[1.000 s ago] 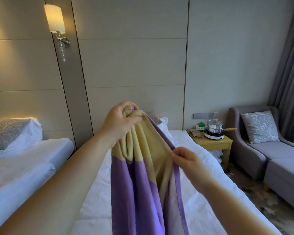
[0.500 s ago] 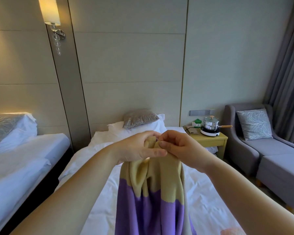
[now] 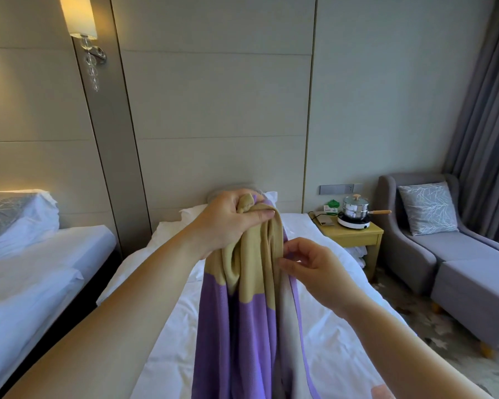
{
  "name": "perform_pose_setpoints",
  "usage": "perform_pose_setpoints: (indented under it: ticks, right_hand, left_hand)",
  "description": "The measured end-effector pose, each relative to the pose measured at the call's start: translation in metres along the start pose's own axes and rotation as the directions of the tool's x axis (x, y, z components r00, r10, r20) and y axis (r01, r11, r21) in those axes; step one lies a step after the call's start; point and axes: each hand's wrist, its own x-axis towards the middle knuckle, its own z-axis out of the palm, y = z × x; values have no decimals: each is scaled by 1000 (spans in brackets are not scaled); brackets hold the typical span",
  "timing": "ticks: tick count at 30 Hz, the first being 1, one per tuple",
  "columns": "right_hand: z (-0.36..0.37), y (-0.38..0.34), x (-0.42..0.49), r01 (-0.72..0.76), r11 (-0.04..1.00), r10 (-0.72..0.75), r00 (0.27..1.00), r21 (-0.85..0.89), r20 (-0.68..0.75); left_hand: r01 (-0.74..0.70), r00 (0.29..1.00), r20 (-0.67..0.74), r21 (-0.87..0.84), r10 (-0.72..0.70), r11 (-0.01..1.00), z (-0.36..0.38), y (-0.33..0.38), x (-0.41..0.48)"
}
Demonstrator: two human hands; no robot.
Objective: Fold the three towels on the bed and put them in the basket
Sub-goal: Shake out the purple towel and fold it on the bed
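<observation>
- My left hand [image 3: 228, 220] is curled tight around the bunched top end of the towel [image 3: 242, 312], thumb pressed across the tan cloth, holding it up in the air.
- My right hand [image 3: 314, 269] sits lower and to the right, thumb and forefinger pinching the towel's right edge; the other fingers are loosely bent.
- The towel is tan at the top and purple below, with a pale grey side showing along the right. It hangs in long folds from my left hand, over the middle of the bed [image 3: 343, 341], and runs out of view at the bottom.
- The bed's white sheet is creased; its pillows lie at the head edge, behind my left hand.
- Something pink [image 3: 382, 391] shows at the bed's near right edge; I cannot tell what it is.
- Past the bed's right head corner stands a bedside table [image 3: 355, 234] with a steel pot [image 3: 355, 210] on it.
</observation>
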Motion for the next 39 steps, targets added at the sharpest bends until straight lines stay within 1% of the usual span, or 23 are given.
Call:
perform_pose_setpoints:
  ticks: [3, 6, 8, 10, 11, 12, 14, 15, 16, 18, 21, 26, 28, 30, 31, 32, 33, 34, 35, 36, 37, 38, 39]
  right_hand:
    - [3, 0, 2, 62, 992, -71, 994, -108, -81]
    - [4, 0, 2, 131, 976, -150, 984, -173, -100]
    - [4, 1, 2, 150, 967, -192, 962, -208, -196]
    - [3, 0, 2, 169, 936, -266, 914, -309, -305]
    - [3, -1, 3, 177, 918, -291, 909, -356, -298]
    - [3, -1, 3, 186, 905, -293, 925, -383, -242]
    - [8, -3, 1, 183, 909, -230, 970, -374, -83]
    - [10, -4, -1, 173, 918, -202, 978, -357, -45]
    - [11, -4, -1, 163, 927, -189, 981, -339, -46]
    - [12, -2, -1, 140, 939, -178, 980, -315, -94]
    - [12, 1, 1, 108, 936, -157, 980, -334, -125]
    - [16, 13, 7, 77, 890, -137, 985, -450, -103]
    - [19, 16, 8, 54, 866, -99, 993, -498, -64]
    - [16, 17, 10, 19, 859, -29, 1000, -511, -11]
    - [11, 15, 11, -5, 881, 9, 1000, -474, 6]
    - [5, 12, 10, -28, 928, 42, 999, -372, 30]
    - [-3, 7, 8, -50, 980, 64, 996, -193, 69]
    - [-11, 1, 6, -86, 994, 78, 990, 64, 121]
    - [-18, -6, 5, -132, 932, 77, 982, 339, 170]
    - [-22, -14, 4, -172, 838, 80, 978, 518, 195]
    - [-24, -16, 6, -190, 797, 93, 976, 573, 195]
    - [-25, -19, 9, -213, 828, 134, 974, 519, 185]
    - [-25, -16, 11, -210, 901, 165, 975, 380, 149]
  left_hand:
    - [-29, 999, -40, -16, 28, 999, -5, 10, 2]
    - [-45, 998, -41, -9, 45, 999, -8, 17, 1]
    - [-45, 997, -66, -6, 45, 999, -11, 19, 1]
    - [-34, 995, -97, -11, 33, 999, -14, 18, 0]
    - [-31, 994, -101, -9, 30, 999, -14, 18, 0]
    - [-29, 995, -99, -4, 29, 1000, -14, 18, 0]
    - [-32, 995, -94, 5, 32, 999, -12, 18, -1]
    - [-34, 995, -97, 9, 35, 999, -11, 18, -1]
    - [-36, 994, -103, 10, 37, 999, -10, 18, 0]
    - [-44, 993, -113, 3, 44, 999, -9, 18, 0]
    - [-45, 992, -122, -5, 44, 999, -8, 18, 0]
    - [-54, 989, -139, -44, 48, 998, -8, 19, 1]
    - [-56, 990, -133, -62, 47, 997, -9, 19, 1]
    - [-31, 982, -190, -57, 20, 998, -14, 16, 3]
    - [-7, 969, -246, -53, -6, 999, -19, 13, 4]
    - [20, 951, -306, -54, -36, 998, -25, 9, 4]
    - [46, 931, -358, -59, -64, 997, -32, 5, 4]
    - [64, 913, -400, -49, -79, 997, -38, 0, 3]
    - [75, 898, -434, -16, -75, 997, -43, -5, 2]
    - [72, 887, -458, 30, -51, 997, -47, -9, 0]
    - [63, 878, -478, 73, -20, 995, -48, -13, 0]
    - [60, 869, -494, 105, -1, 993, -49, -15, 0]
    - [72, 862, -507, 123, 0, 990, -49, -19, 0]
